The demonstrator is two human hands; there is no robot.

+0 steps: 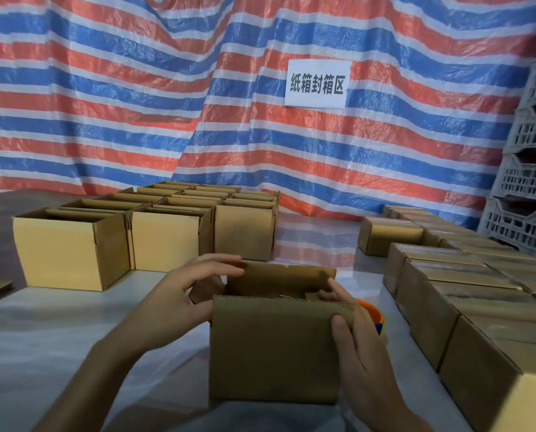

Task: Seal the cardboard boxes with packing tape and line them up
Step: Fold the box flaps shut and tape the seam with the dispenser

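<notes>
An open cardboard box (269, 350) stands on the table right in front of me, flaps up. My left hand (182, 294) holds its left side, fingers curled over the left flap. My right hand (354, 332) grips the right edge, thumb on the front flap and fingers inside the box. Behind my right hand an orange and blue tape dispenser (373, 313) peeks out, mostly hidden.
Several open boxes (167, 232) stand in rows at the back left. Several sealed boxes (459, 294) are lined up along the right. Grey plastic crates (528, 182) are stacked at the far right. A striped tarp (135, 104) with a white sign (318, 84) hangs behind.
</notes>
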